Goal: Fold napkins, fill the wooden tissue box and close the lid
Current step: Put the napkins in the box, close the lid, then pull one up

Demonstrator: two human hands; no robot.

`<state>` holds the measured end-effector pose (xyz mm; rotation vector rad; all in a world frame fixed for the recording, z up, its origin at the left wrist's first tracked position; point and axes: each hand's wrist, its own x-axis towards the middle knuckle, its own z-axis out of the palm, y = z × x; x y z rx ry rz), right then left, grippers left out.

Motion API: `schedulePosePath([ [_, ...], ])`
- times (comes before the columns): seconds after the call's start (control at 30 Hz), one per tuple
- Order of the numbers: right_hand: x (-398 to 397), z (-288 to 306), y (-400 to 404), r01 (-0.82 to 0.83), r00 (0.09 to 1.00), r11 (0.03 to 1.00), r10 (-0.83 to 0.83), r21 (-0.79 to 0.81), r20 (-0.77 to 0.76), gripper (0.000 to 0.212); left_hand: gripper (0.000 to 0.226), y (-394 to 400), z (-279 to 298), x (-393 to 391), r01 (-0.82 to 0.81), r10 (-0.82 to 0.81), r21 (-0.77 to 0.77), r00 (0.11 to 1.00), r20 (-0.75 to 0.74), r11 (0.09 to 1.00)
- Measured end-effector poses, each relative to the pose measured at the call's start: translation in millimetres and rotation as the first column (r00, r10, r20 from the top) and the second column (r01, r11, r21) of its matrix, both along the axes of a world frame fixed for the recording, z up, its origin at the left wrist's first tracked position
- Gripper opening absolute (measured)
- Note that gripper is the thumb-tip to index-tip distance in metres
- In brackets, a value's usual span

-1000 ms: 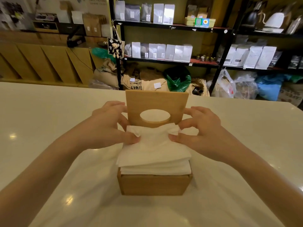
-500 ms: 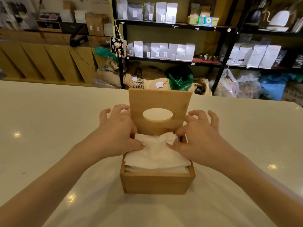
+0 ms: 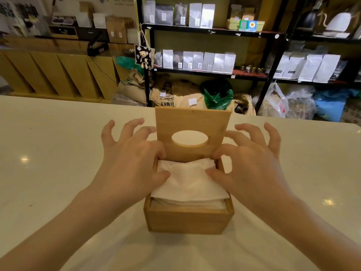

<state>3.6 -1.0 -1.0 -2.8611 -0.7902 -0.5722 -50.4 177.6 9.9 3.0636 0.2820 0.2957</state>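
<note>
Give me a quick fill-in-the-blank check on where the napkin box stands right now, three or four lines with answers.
1. The lid of the wooden box stands ____.
2. The hole in the lid has an ____ shape.
3. The left hand and right hand press the napkins with their ____.
4. The napkins are ____ in colour.

Answers: open; oval; thumbs; white
</note>
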Motion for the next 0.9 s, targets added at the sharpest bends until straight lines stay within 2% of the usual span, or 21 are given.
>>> schedulePosePath([
  [0.13, -1.9, 14.5, -11.9, -0.08, 0.988, 0.979, 0.102, 0.187, -0.111, 0.02, 0.007, 3.8, 8.4, -12.0, 0.053, -0.046, -0.092, 0.996, 0.082, 0.994],
  [0.17, -2.5, 15.2, -13.6, -0.116, 0.981, 0.972, 0.144, 0.203, -0.129, 0.022, 0.005, 3.7, 9.1, -13.2, 0.062, -0.056, -0.113, 0.997, 0.051, 0.992],
  [0.23, -4.5, 13.0, -13.0, -0.171, 0.967, 0.966, 0.203, 0.196, -0.157, 0.029, 0.014, 1.9, 6.7, -12.8, 0.065, -0.07, -0.137, 0.997, -0.032, 0.988],
  [0.33, -7.2, 7.7, -10.5, -0.166, 0.958, 0.968, 0.204, 0.187, -0.202, 0.033, 0.027, -1.8, 2.8, -11.3, 0.056, -0.075, -0.129, 0.986, -0.146, 0.99],
  [0.47, -8.0, 1.4, -9.6, -0.148, 0.918, 0.987, 0.16, 0.06, -0.364, 0.038, 0.044, -3.4, 1.5, -10.8, 0.045, -0.062, -0.07, 0.964, -0.259, 0.997],
  [0.67, -8.5, 4.5, -10.5, -0.164, 0.912, 0.977, 0.099, -0.134, -0.398, 0.061, 0.06, -4.5, 2.2, -12.0, 0.049, -0.049, -0.005, 0.956, -0.291, 0.999],
  [0.77, -10.6, 10.6, -12.5, -0.168, 0.914, 0.974, 0.096, -0.15, -0.395, 0.058, 0.053, -6.7, 4.1, -14.7, 0.055, -0.058, -0.019, 0.963, -0.262, 0.998],
  [0.9, -13.2, 13.3, -12.6, -0.159, 0.928, 0.983, 0.115, -0.096, -0.353, 0.044, 0.027, -7.2, 4.1, -16.3, 0.047, -0.075, -0.14, 0.976, -0.202, 0.989],
])
